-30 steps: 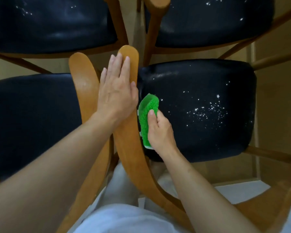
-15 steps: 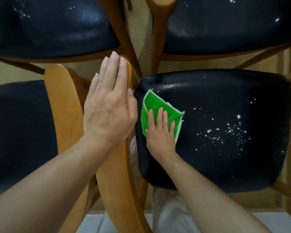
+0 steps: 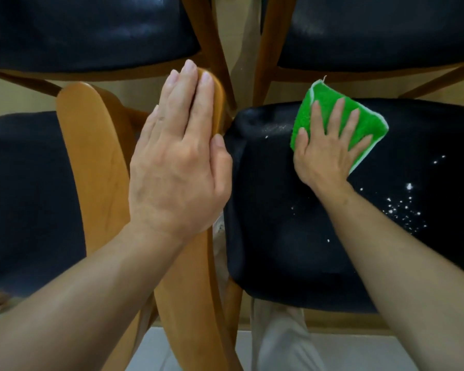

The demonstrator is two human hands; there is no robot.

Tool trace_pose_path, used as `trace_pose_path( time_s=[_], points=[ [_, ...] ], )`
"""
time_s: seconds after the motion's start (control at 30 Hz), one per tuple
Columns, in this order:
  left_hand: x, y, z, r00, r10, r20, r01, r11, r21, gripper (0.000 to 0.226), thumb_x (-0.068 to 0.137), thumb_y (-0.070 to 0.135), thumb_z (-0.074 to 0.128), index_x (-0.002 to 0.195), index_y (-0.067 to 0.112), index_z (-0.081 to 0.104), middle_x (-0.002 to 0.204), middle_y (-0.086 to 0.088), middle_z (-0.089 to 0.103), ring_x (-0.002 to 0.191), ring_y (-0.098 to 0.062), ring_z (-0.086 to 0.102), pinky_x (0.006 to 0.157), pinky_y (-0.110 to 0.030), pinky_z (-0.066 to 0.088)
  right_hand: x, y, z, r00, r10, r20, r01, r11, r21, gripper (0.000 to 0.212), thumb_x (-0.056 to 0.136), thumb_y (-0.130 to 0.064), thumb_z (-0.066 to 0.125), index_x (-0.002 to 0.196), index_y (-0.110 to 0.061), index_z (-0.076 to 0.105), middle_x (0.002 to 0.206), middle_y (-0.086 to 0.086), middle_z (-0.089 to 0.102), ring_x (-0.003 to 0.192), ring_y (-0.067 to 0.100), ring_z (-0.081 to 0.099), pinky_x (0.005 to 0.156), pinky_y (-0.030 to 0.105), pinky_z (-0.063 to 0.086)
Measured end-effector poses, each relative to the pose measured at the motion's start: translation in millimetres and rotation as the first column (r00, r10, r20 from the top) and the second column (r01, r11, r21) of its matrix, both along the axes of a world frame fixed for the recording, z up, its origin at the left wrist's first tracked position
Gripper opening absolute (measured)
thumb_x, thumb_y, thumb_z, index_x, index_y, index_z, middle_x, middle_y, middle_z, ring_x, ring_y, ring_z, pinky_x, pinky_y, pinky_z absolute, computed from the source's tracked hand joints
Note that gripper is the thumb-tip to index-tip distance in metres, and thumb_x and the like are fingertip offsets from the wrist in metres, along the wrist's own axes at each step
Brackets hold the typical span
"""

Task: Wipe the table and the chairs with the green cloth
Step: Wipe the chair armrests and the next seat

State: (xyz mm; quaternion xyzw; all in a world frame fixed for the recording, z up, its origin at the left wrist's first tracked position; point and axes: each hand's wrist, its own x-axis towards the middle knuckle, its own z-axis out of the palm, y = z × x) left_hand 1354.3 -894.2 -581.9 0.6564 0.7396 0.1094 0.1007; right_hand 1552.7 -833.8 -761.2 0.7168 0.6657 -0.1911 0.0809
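Green cloth point(image 3: 340, 113): lay flat at the far edge of the near right chair seat point(image 3: 292, 223), its far corner overhanging that edge.

Right hand point(image 3: 324, 153): pressed down on the cloth, fingers straight and spread, palm on the cloth's near side. Grip state: flat press, nothing pinched.

Near right chair seat: black, cushioned. A scatter of white specks point(image 3: 402, 210) remained on its right part, near the cloth but not under it; a few stray specks lay closer to the middle.

Left hand point(image 3: 177, 162): rested flat on the top of the wooden chair back point(image 3: 190, 277), fingers straight and together. Grip state: open, holding nothing.

Other items: a second wooden back point(image 3: 91, 145) just to the left; three further black seats, one at left point(image 3: 24, 196) and two opposite point(image 3: 91, 30) point(image 3: 386, 28), the far right one faintly specked. No table in view.

Risk, as judged: with only a flat palm on it, the cloth could bunch or slip off the far edge during a stroke. A sweep outward could also push the specks onto the floor rather than gather them, and the neighbouring seats could be left unwiped.
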Motion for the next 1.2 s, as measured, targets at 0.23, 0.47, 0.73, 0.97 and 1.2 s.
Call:
trace_pose_path(
  time_s=[0.23,0.47,0.73,0.97,1.2],
  points=[
    [1,1,2,0.999,-0.006,-0.038,0.006,1.0,-0.01,0.058,0.096,0.024,0.042,0.148,0.001,0.029,0.156,-0.018,0.028,0.144,-0.027,0.023,0.115,-0.037,0.023,-50,-136,13,0.914,0.399,-0.073,-0.404,0.912,-0.066,0.066,0.091,-0.051,0.038,0.151,-0.037,0.014,0.162,0.005,0.005,0.146,0.04,0.009,0.104,0.075,0.001],
    [1,1,1,0.999,-0.01,-0.044,0.01,1.0,-0.013,0.059,0.096,0.024,0.042,0.148,0.001,0.029,0.155,-0.018,0.029,0.144,-0.026,0.022,0.115,-0.033,0.019,-29,-118,9,0.897,0.433,-0.095,-0.439,0.897,-0.055,0.067,0.089,-0.055,0.03,0.152,-0.035,0.019,0.161,-0.004,0.011,0.145,0.035,0.019,0.107,0.07,0.01],
    [3,2,2,0.999,0.0,-0.05,-0.002,1.0,-0.03,0.059,0.096,0.024,0.043,0.149,0.002,0.028,0.156,-0.017,0.028,0.145,-0.027,0.023,0.115,-0.028,0.015,-72,11,4,0.993,-0.115,-0.021,0.113,0.99,-0.088,0.059,0.097,-0.051,0.024,0.152,-0.039,0.007,0.162,0.008,-0.005,0.141,0.051,-0.014,0.094,0.082,-0.008],
    [3,2,4,0.999,0.006,-0.046,-0.009,0.999,-0.047,0.059,0.096,0.025,0.043,0.148,0.002,0.029,0.155,-0.017,0.029,0.144,-0.026,0.022,0.113,-0.032,0.019,-61,-42,10,0.883,0.454,-0.12,-0.466,0.88,-0.091,0.059,0.099,-0.054,0.022,0.148,-0.049,-0.01,0.161,-0.007,-0.016,0.145,0.034,-0.019,0.105,0.067,-0.016],
    [4,2,5,0.999,0.005,-0.039,-0.007,0.998,-0.055,0.058,0.096,0.026,0.041,0.148,0.002,0.029,0.155,-0.017,0.029,0.144,-0.026,0.023,0.113,-0.031,0.018,65,49,3,0.999,-0.019,0.048,0.021,0.999,-0.034,0.054,0.099,-0.048,0.022,0.151,-0.034,0.022,0.161,0.001,0.017,0.148,0.03,0.008,0.113,0.065,0.006]
  ],
)
